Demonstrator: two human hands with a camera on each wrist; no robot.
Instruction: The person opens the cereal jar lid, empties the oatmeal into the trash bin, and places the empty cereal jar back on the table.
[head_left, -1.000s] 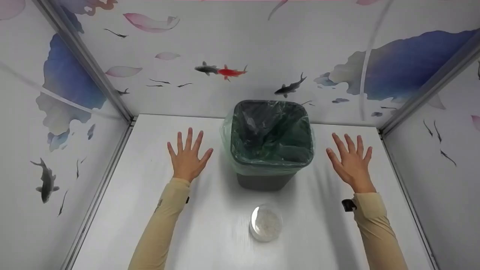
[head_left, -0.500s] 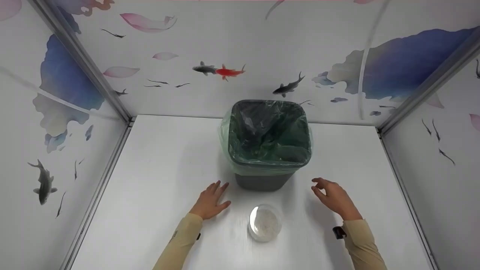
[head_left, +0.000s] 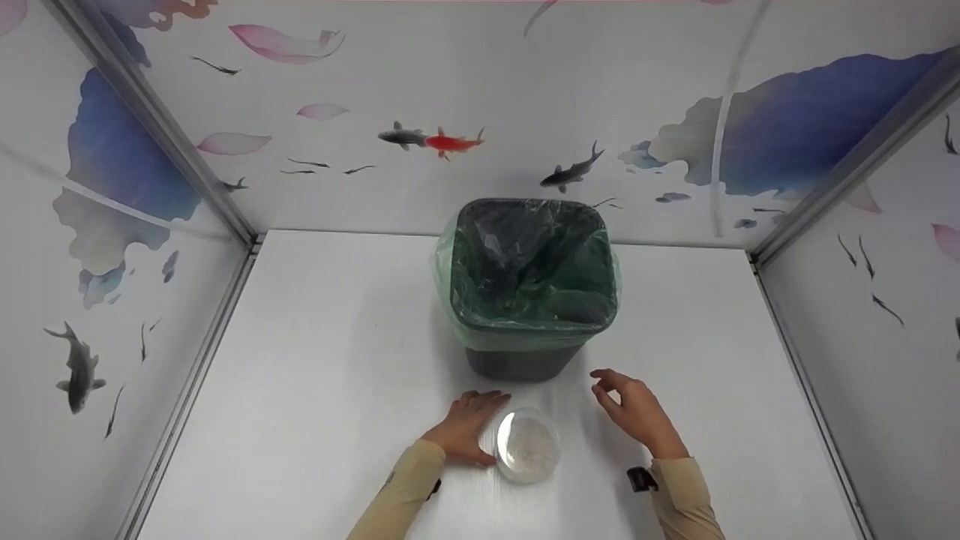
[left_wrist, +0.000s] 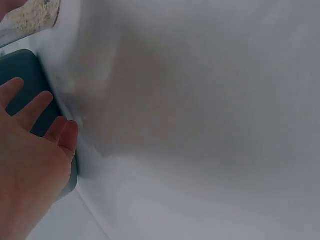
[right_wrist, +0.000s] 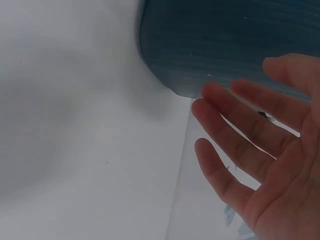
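A clear round container (head_left: 529, 445) stands on the white table, in front of the bin; the left wrist view shows pale crumbly bits inside the container (left_wrist: 36, 16). At its left side is my left hand (head_left: 468, 430), thumb and fingers spread apart around that side. Whether the thumb touches the wall cannot be told. My right hand (head_left: 634, 409) hovers to the right of the container, apart from it, holding nothing. In the right wrist view the fingers of the right hand (right_wrist: 280, 145) are loosely extended beside the bin.
A dark grey bin (head_left: 523, 364) lined with a thin green bag (head_left: 536, 330) stands at the back middle of the table (head_left: 322, 337). White panels with painted fish and petals, joined by metal posts, enclose the left, back and right sides.
Both hands have come down and inward from beside the bin. My left hand has reached the container's left side, while the right has moved left, nearer to it. The container and bin stand still.
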